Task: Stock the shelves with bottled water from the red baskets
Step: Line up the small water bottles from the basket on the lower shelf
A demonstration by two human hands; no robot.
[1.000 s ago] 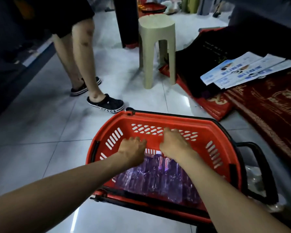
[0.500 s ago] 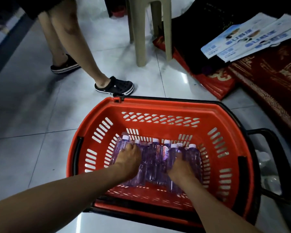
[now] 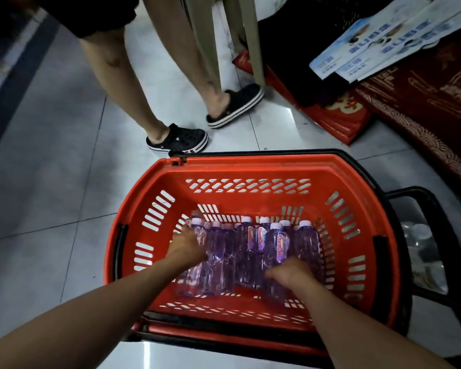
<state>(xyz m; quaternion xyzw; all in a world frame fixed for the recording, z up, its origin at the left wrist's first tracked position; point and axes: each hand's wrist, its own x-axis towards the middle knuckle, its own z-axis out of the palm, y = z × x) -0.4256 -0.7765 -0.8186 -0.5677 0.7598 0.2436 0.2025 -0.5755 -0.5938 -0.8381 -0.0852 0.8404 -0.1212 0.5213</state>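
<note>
Bottles (image 3: pixel 250 251) in the red basket (image 3: pixel 250 166) are gripped at nine o'clock by the left hand (image 3: pixel 188 249), at four o'clock by the right hand (image 3: pixel 290 272).

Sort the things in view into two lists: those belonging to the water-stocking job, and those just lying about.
Belongs to the job: red basket; water bottles lying in it; left hand and right hand, both on the bottles.

Lying about: plastic stool; leaflets; red mats; a bystander's black clogs.
</note>
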